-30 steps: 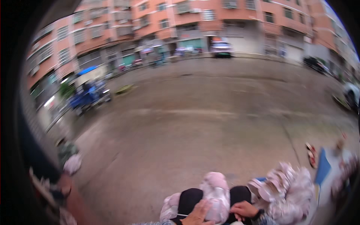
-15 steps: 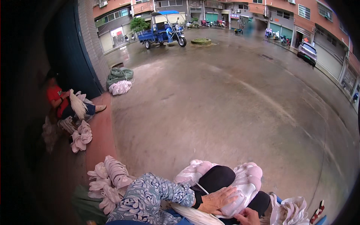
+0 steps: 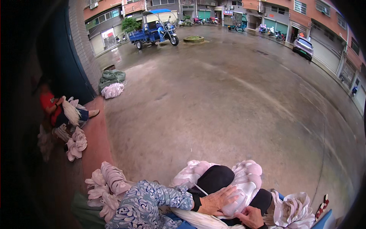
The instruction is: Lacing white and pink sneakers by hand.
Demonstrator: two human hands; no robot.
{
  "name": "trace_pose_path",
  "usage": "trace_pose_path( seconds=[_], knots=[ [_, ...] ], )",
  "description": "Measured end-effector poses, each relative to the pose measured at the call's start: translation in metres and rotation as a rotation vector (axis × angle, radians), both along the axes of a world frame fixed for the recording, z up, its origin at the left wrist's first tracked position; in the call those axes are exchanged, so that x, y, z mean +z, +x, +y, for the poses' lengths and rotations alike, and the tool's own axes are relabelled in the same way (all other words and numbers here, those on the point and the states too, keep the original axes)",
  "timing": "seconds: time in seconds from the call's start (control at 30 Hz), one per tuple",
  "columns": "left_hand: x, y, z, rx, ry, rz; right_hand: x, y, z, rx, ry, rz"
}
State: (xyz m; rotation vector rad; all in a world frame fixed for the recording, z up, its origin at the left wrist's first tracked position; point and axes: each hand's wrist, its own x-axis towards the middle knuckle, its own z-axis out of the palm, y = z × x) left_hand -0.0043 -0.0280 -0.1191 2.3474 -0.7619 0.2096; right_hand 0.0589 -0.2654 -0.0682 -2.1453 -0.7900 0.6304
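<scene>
A string of pale pink-and-white mesh shoe uppers (image 3: 248, 171) lies over my right knee. My left hand (image 3: 218, 200), reaching out of a blue paisley sleeve, rests flat on the nearest upper (image 3: 233, 203), its fingers spread. Close by, my right hand (image 3: 251, 217) is closed, thumb and fingers pinched at that upper's lower edge; a thin lace between them cannot be made out. A bundle of cream-white laces (image 3: 198, 218) lies across my lap under my left wrist. More uppers (image 3: 190, 171) drape over my left knee, where a thin white stick-like piece (image 3: 201, 189) stands out.
Piles of uppers sit at my left (image 3: 110, 183) and right (image 3: 291, 210). A person in red (image 3: 47, 102) sits at the left with a lace bundle. Green sacks (image 3: 111, 78) stand by the wall. A blue cargo tricycle (image 3: 152, 34) is parked on the wet concrete.
The whole view has shifted slightly, with the surroundings moving left. My right hand shows more fully, pinching at the upper's edge; my left hand stays flat on it.
</scene>
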Motion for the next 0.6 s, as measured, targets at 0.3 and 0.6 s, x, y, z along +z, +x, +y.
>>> trace_pose_path(
  seconds=[0.3,0.6],
  knots=[
    [0.019,0.019,0.024,0.024,0.176,0.060,-0.003,0.015,-0.020,-0.170,0.092,0.078],
    [0.014,0.029,0.008,0.008,0.274,0.113,0.001,0.008,-0.034,-0.166,0.136,0.314]
  ],
)
